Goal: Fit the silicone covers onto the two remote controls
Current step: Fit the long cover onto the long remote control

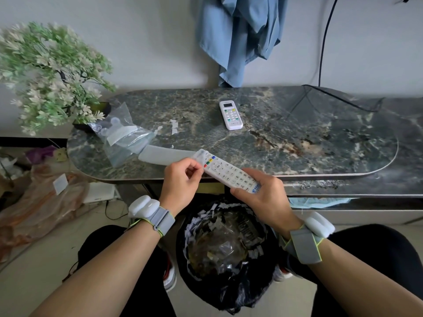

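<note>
Below my hands at frame bottom sits a bin [226, 255]. At centre, my right hand [263, 195] grips the long remote [231, 173] while my left hand [183, 181] pinches its silicone cover [169, 154], barely started. Upper centre, the small remote [230, 114] lies bare.

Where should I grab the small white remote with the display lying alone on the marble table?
Take the small white remote across its long side edges near the middle, coming straight down from above. It lies flat, face up, on the dark marble table, display end toward the wall, with bare surface all around, so fingers can close on both sides. Neither hand is free yet.
</note>
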The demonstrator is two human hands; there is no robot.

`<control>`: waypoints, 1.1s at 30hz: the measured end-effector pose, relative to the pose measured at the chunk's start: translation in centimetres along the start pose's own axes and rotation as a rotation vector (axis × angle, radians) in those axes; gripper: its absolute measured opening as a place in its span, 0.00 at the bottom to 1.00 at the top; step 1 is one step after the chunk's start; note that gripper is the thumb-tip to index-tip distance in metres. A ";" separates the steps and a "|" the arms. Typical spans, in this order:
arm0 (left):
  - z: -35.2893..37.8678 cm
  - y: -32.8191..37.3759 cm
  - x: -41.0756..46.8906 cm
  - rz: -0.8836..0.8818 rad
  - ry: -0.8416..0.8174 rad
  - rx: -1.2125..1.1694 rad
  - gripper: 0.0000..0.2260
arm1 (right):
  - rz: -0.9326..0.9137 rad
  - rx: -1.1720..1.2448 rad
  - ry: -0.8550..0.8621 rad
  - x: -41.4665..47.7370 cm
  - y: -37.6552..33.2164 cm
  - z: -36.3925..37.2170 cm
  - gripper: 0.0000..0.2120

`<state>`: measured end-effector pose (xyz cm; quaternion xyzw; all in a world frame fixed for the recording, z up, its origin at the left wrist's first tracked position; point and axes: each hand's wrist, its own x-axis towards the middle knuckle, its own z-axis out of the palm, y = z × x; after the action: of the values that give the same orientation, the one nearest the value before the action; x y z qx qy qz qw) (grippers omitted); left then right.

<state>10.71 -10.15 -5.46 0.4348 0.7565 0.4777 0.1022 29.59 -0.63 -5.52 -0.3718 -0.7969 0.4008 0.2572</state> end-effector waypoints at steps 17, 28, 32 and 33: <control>-2.9 -1.8 2.1 0.129 -0.137 0.201 0.17 | -0.377 -0.297 -0.024 1.5 1.8 -2.6 0.26; -2.4 -0.1 2.2 0.418 0.030 0.399 0.08 | 0.175 0.334 -0.359 1.5 0.5 -3.4 0.16; -1.9 0.3 2.4 0.431 0.152 0.372 0.08 | 0.106 0.319 -0.250 1.3 0.4 -3.1 0.13; -1.8 0.4 2.4 0.420 0.179 0.336 0.08 | 0.044 0.251 -0.193 1.2 0.4 -2.9 0.13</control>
<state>8.47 -9.39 -3.54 0.5489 0.7244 0.3929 -0.1397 31.12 1.85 -4.15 -0.3140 -0.7532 0.5366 0.2151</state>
